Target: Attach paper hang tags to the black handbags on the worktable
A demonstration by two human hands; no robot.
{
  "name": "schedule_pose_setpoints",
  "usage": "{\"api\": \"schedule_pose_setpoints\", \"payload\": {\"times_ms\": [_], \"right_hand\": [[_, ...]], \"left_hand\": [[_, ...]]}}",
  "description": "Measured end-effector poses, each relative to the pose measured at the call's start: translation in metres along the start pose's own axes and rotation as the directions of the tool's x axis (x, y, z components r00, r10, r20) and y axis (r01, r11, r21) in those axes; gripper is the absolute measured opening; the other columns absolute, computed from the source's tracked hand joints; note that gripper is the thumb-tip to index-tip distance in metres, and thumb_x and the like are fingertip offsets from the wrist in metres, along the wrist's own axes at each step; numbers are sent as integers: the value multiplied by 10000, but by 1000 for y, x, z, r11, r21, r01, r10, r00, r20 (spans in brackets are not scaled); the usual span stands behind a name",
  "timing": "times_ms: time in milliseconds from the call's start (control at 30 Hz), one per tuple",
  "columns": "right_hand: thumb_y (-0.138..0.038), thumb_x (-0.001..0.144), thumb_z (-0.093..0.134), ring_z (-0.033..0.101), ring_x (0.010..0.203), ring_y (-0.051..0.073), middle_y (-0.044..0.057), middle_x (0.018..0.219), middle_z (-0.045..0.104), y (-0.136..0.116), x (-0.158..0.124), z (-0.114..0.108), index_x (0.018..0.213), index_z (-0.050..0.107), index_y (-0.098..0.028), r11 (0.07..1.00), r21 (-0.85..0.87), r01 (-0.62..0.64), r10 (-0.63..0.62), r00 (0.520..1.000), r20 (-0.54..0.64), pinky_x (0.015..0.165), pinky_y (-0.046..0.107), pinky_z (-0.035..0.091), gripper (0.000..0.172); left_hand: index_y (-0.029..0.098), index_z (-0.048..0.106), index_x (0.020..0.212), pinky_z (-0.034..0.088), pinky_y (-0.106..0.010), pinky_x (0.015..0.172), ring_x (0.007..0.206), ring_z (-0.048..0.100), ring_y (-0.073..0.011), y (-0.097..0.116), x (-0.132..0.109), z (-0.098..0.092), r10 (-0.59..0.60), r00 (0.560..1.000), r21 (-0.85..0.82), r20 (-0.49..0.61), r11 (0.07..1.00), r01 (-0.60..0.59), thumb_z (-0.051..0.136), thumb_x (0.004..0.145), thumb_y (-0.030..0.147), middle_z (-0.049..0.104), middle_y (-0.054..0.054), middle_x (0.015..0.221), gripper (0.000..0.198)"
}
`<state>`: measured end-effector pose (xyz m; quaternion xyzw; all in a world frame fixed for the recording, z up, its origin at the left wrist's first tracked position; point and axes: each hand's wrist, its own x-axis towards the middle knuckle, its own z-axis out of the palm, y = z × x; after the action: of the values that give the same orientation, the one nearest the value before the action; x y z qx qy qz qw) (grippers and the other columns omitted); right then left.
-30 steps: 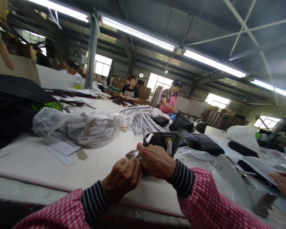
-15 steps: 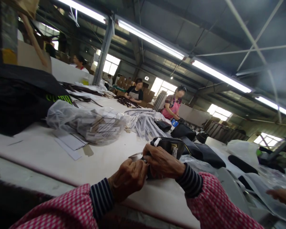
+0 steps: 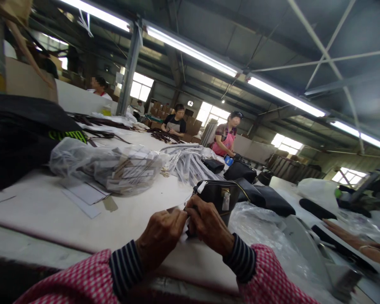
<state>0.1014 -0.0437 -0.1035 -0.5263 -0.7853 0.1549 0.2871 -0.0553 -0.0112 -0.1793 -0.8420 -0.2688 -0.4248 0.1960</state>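
A black bag (image 3: pixel 213 192) with a gold zipper and a small wrapped tag stands on the white table (image 3: pixel 139 219). In front of its left side, my left hand (image 3: pixel 164 232) and my right hand (image 3: pixel 207 221) meet with fingertips pinched. Between them is something small that I cannot make out. Part of a flat blade-like piece shows behind my left fingers. My right hand overlaps the lower left of the bag.
Left are a plastic bag of cards (image 3: pixel 129 169), loose white cards (image 3: pixel 85 196) and a large black bag (image 3: pixel 22 135). Pale strips (image 3: pixel 190 162) lie behind. Right are clear plastic (image 3: pixel 266 232), black bags (image 3: pixel 272 198) and another person's hands (image 3: pixel 351 238). People stand farther back.
The view has shifted slightly. My right hand has moved down from the bag's front, uncovering its tag. The other person's hands have come further in at the right, onto a black piece.
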Motion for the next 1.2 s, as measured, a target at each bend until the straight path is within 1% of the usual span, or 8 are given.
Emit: {"api": "schedule_pose_setpoints", "payload": {"times_ms": [67, 200, 433, 533, 633, 767, 967, 1200], "right_hand": [[-191, 979, 437, 519, 447, 94, -59, 540, 582, 5, -2, 2, 867, 514, -216, 999, 45, 5, -4, 1000, -11, 571, 205, 381, 138], [-206, 994, 429, 529, 464, 94, -60, 550, 563, 11, -3, 1, 883, 525, -212, 998, 26, 61, -61, 998, 10, 564, 200, 374, 147], [-177, 1007, 404, 587, 543, 101, -23, 625, 605, 25, -12, 7, 912, 593, -175, 925, -302, 228, -258, 964, -63, 556, 204, 353, 212], [-148, 1009, 398, 570, 548, 112, -2, 673, 629, 37, -18, 13, 1020, 632, -147, 781, -505, 366, -465, 882, -80, 545, 241, 333, 234], [-86, 984, 402, 561, 563, 143, 25, 690, 637, 46, -27, 19, 1237, 590, -76, 576, -717, 392, -593, 804, -37, 555, 289, 316, 315], [-10, 939, 383, 551, 558, 151, 35, 686, 635, 44, -41, 16, 1347, 534, -54, 507, -788, 349, -539, 842, 26, 552, 306, 297, 437], [-238, 1042, 403, 625, 620, 107, -6, 743, 698, 17, -31, -14, 1168, 653, -241, 879, -446, 168, -220, 973, -68, 575, 223, 337, 280], [-269, 948, 529, 678, 669, 193, 50, 725, 725, 0, 2, -22, 865, 695, -238, 711, -680, 179, -116, 984, 138, 542, 288, 227, 188]], "left_hand": [[193, 533, 833, 345, -300, 552, 595, 592, -186, -3, 1, -4, -168, 976, -186, 140, 963, 193, 369, 801, -51, 621, -17, 700, 295], [184, 559, 790, 371, -285, 627, 652, 601, -178, -8, 10, -13, -361, 857, -456, 368, 733, 505, 397, 885, 99, 638, -24, 704, 206], [150, 586, 580, 337, -236, 573, 573, 478, -111, -18, 25, -14, -334, 794, -769, 508, 240, 592, 512, 914, 357, 580, -9, 614, 400], [139, 599, 605, 244, -223, 476, 468, 359, -78, -21, 26, -11, -320, 725, -752, 610, 54, 656, 569, 884, 407, 512, 20, 552, 387], [141, 604, 622, 189, -222, 446, 416, 276, -69, -22, 26, -8, -321, 677, -718, 663, -15, 696, 580, 875, 412, 390, 61, 461, 371], [147, 599, 611, 292, -223, 511, 477, 389, -87, -19, 25, -8, -350, 729, -739, 589, 132, 660, 554, 882, 338, 512, 26, 526, 334], [181, 580, 708, 364, -262, 646, 624, 548, -138, -14, 19, -14, -385, 816, -608, 430, 545, 578, 447, 951, 313, 620, 3, 659, 306], [209, 539, 857, 342, -272, 631, 641, 566, -150, -12, 3, -5, -250, 916, -449, 315, 811, 375, 360, 880, 93, 606, 7, 734, 214]]}}
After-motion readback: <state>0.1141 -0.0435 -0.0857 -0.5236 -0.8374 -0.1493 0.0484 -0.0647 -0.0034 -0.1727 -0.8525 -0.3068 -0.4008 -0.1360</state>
